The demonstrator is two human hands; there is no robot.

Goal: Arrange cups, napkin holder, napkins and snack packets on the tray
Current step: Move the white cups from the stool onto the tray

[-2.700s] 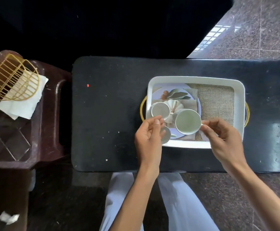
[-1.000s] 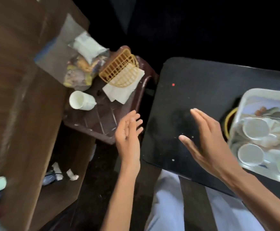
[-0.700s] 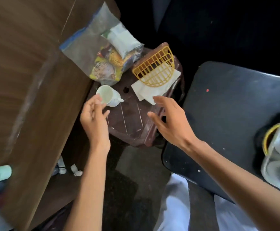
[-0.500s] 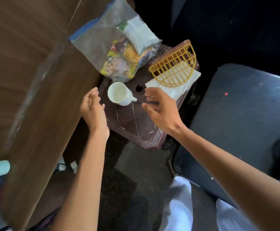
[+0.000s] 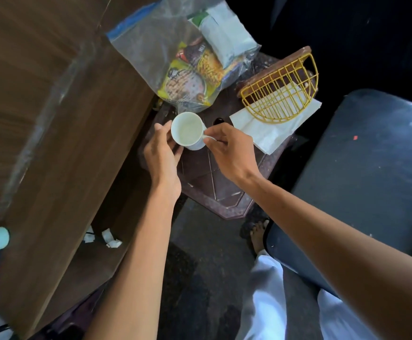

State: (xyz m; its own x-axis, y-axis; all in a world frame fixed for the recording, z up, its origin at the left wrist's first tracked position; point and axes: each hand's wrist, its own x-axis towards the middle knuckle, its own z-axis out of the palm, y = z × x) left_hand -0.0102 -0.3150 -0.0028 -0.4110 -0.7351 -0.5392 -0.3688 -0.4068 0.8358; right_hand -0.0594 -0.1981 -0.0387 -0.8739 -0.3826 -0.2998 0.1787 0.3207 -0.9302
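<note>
Cup [image 5: 187,130] is on the little brown table [image 5: 214,182], not the tray. The right hand [image 5: 229,148] pinches its handle and the left hand [image 5: 162,153] is curled round its side, so I'd guess it's about to be carried over. The napkin holder [image 5: 279,94] lies on the napkins [image 5: 268,134] just beside it. The snack packets [image 5: 195,69] sit bagged behind the cup, nobody touching them. Tray's out of shot, so can't say what's on it. Looks like most of the job is left tbh.

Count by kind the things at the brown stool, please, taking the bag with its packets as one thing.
white cup: 1
yellow wire napkin holder: 1
pile of white napkins: 1
clear bag of snack packets: 1
Total: 4
</note>
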